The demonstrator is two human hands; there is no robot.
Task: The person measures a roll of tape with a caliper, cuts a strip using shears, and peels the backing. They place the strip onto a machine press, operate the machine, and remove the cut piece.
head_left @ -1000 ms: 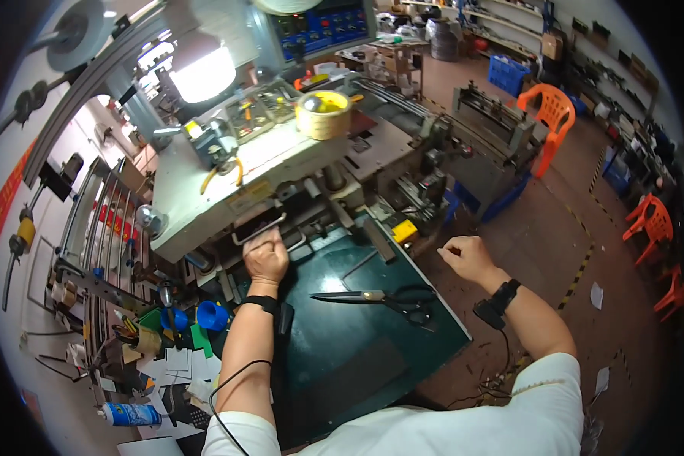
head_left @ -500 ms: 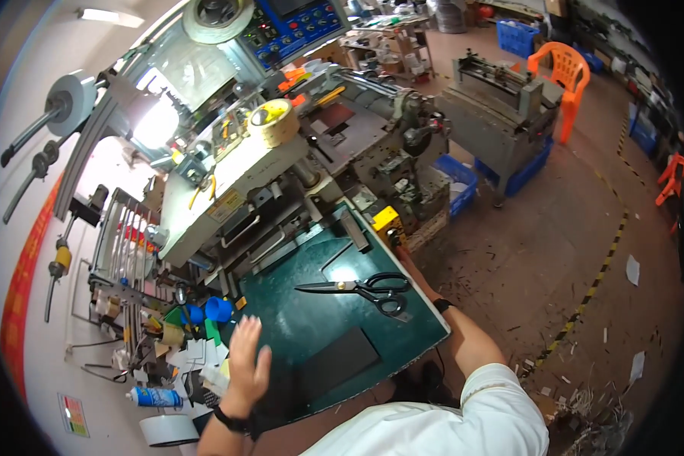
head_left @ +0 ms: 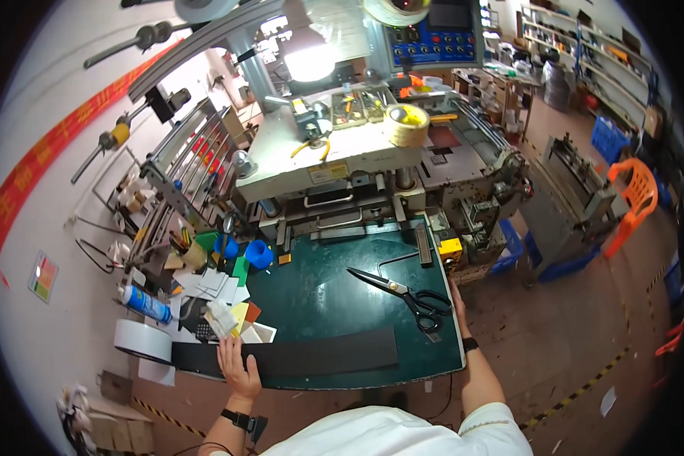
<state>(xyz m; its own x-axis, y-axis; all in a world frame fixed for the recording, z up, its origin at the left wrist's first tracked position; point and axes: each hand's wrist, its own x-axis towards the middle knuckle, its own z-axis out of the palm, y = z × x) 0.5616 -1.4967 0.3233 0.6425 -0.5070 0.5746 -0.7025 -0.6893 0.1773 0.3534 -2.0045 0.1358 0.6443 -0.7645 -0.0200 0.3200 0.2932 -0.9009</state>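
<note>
My left hand (head_left: pixel 238 370) lies over the left part of a long black strip (head_left: pixel 334 354), fingers stretched out and slightly apart. The strip runs along the near edge of a green work table (head_left: pixel 304 277). At the table's right edge is my right hand (head_left: pixel 458 305), just below a yellow box (head_left: pixel 450 249); its fingers are mostly hidden. Large black-handled scissors (head_left: pixel 407 292) rest on the table to the left of that hand, blades pointing up and left. Behind them lie a bent hex key (head_left: pixel 397 263) and a metal bar (head_left: pixel 423 245).
A press machine (head_left: pixel 330 169) stands across the table's back. Left of the strip are a white roll (head_left: pixel 143 340), a blue spray can (head_left: pixel 146 303), paper pieces (head_left: pixel 219 285) and a blue cup (head_left: pixel 258 254). Further right stands an orange chair (head_left: pixel 632 199).
My view has turned, showing more of the table's left side. My left hand has come down from above the table onto the strip. The right hand has drawn back from beside the yellow box.
</note>
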